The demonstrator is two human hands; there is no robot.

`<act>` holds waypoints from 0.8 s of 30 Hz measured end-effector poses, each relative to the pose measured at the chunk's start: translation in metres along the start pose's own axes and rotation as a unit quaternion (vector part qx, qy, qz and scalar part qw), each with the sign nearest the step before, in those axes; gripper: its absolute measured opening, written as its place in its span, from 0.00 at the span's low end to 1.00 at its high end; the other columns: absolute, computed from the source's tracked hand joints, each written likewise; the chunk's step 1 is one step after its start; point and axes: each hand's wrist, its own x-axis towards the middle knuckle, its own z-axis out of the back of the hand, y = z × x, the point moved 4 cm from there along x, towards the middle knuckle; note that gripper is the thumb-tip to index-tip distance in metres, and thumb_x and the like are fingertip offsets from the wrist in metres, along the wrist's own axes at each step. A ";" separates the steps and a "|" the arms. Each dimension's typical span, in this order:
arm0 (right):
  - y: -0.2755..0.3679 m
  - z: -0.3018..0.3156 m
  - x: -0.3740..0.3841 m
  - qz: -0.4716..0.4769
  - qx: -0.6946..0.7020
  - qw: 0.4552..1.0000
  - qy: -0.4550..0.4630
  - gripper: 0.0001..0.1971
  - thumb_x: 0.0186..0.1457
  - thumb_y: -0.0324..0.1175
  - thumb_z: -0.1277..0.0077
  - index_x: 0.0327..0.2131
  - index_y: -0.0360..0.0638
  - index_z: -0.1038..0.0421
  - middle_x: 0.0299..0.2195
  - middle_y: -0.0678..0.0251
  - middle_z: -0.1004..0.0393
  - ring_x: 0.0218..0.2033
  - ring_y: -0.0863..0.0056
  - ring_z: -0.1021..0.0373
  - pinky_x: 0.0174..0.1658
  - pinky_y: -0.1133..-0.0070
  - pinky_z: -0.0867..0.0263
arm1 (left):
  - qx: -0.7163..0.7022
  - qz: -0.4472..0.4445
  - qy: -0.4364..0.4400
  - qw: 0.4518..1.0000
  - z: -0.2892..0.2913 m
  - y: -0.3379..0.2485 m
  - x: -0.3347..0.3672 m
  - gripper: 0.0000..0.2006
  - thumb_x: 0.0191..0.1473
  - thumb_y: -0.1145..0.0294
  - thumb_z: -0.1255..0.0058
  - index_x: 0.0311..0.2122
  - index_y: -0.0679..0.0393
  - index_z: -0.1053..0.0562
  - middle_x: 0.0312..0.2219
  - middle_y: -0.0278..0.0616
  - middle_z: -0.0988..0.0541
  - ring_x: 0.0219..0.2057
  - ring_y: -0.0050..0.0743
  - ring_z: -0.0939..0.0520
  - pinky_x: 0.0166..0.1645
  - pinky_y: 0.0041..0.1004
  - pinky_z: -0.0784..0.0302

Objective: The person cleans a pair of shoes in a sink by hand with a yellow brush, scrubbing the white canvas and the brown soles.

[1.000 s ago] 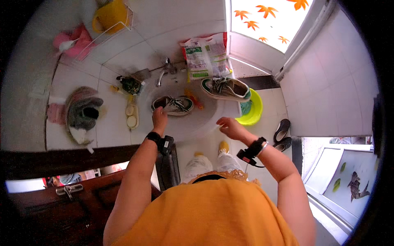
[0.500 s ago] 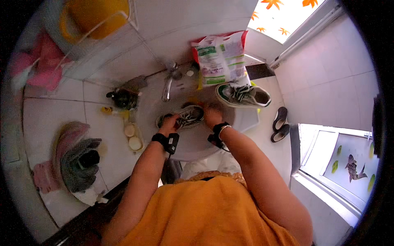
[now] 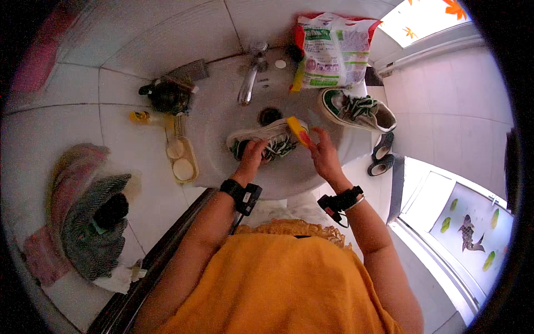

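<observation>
White tiles [image 3: 75, 125] surround the pale basin [image 3: 222, 92], and from my end of the feed I look straight down into it. Half a second ago the right hand [image 3: 326, 157] was reaching in behind the shoe [image 3: 261, 134]; now it has come up with a yellow brush [image 3: 298, 131], held between thumb and fingers just beside the toe end. The shoe has also rolled from sole-down onto its side, its pale sole edge away from the person — so, as I judge it, shoe and tool are both in hand for the work. The left hand [image 3: 252, 160] is closed on the shoe near its dark opening. It lies in the basin, near the drain [image 3: 270, 116].

Textures read well from here: soft, whitish fabric with green laces, a rubbery sole edge, smooth glossy basin, shiny curved tap [image 3: 248, 83]. A second shoe [image 3: 359, 113] sits upright at the right rim, by a creased plastic bag [image 3: 336, 53]. On the left, I see an oblong soap dish [image 3: 194, 167] with two round cakes — and a ribbed grey cloth [image 3: 94, 234], bunched in folds.
</observation>
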 end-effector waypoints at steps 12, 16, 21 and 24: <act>0.026 -0.011 0.007 0.186 -0.334 0.909 0.165 0.17 0.55 0.35 0.63 0.50 0.58 0.40 0.24 0.55 0.28 0.24 0.55 0.30 0.23 0.64 0.35 | -0.108 0.018 0.096 0.989 0.007 0.017 -0.016 0.12 0.52 0.61 0.53 0.38 0.57 0.32 0.31 0.32 0.28 0.32 0.20 0.28 0.35 0.22 0.32; 0.033 -0.026 0.009 0.220 -0.291 0.921 0.135 0.17 0.55 0.39 0.62 0.50 0.58 0.40 0.23 0.57 0.28 0.22 0.56 0.30 0.22 0.65 0.36 | -0.107 0.024 0.146 0.983 0.014 0.034 -0.007 0.14 0.51 0.66 0.50 0.43 0.57 0.32 0.37 0.33 0.26 0.37 0.22 0.26 0.38 0.23 0.30; 0.038 -0.057 0.005 0.187 -0.261 0.931 0.170 0.17 0.54 0.40 0.59 0.49 0.59 0.39 0.23 0.58 0.28 0.20 0.59 0.31 0.21 0.65 0.36 | -0.135 0.012 0.126 0.983 0.005 0.021 -0.014 0.15 0.50 0.67 0.50 0.44 0.57 0.33 0.34 0.32 0.25 0.35 0.21 0.25 0.36 0.21 0.30; 0.033 -0.010 0.005 0.220 -0.311 0.905 0.191 0.16 0.53 0.39 0.58 0.47 0.60 0.37 0.23 0.58 0.28 0.21 0.59 0.30 0.21 0.66 0.36 | -0.142 0.000 0.140 0.980 0.005 0.015 -0.023 0.17 0.50 0.66 0.51 0.45 0.58 0.35 0.35 0.30 0.27 0.34 0.18 0.27 0.36 0.20 0.32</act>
